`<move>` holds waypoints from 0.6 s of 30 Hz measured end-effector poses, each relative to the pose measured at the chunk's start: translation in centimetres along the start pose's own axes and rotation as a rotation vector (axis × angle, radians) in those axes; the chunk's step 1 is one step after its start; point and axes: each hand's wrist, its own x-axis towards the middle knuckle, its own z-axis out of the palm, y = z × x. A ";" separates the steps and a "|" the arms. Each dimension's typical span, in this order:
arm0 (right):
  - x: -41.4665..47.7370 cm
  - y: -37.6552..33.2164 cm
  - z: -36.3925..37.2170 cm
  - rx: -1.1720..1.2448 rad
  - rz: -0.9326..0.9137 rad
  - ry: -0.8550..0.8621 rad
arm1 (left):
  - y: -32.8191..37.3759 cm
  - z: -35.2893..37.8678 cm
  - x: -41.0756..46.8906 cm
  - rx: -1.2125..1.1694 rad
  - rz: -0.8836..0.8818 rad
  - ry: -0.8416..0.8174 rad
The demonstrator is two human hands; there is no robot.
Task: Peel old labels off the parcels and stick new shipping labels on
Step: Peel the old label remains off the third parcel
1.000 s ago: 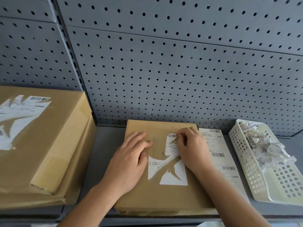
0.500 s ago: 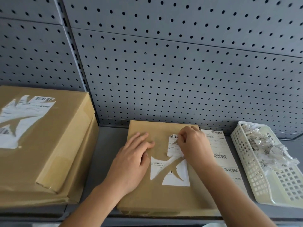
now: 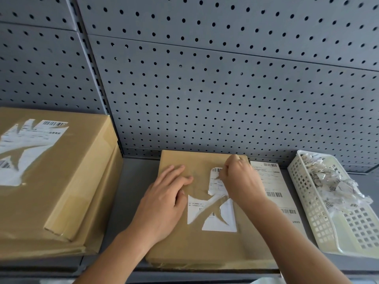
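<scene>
A flat brown parcel (image 3: 184, 242) lies on the grey shelf in front of me. A torn white old label (image 3: 211, 218) sticks to its top, with strips ripped out of it. My left hand (image 3: 164, 201) presses flat on the parcel, left of the label, fingers straight. My right hand (image 3: 240, 181) pinches the upper edge of the old label near its barcode. A sheet of new shipping labels (image 3: 274, 187) lies right of the parcel, partly under my right forearm.
A white plastic basket (image 3: 307, 212) at the right holds several torn label scraps (image 3: 336, 181). A bigger brown parcel (image 3: 61, 181) with a torn label (image 3: 26, 148) sits at the left. Grey pegboard (image 3: 205, 89) forms the back wall. The shelf edge runs along the bottom.
My right hand has lifted slightly towards the label's top edge, keeping its pinch. The left hand stays pressed on the parcel. The camera view has shifted a little.
</scene>
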 end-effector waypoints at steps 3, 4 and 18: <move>0.0 0.2 -0.2 0.029 -0.031 0.011 | 0.0 0.0 0.0 0.004 0.001 -0.002; -0.1 0.2 -0.3 0.028 -0.033 0.013 | 0.0 0.0 0.0 0.004 0.001 -0.002; 0.2 -0.6 -0.3 -0.130 0.047 -0.044 | 0.2 -0.1 0.0 -0.005 -0.015 -0.004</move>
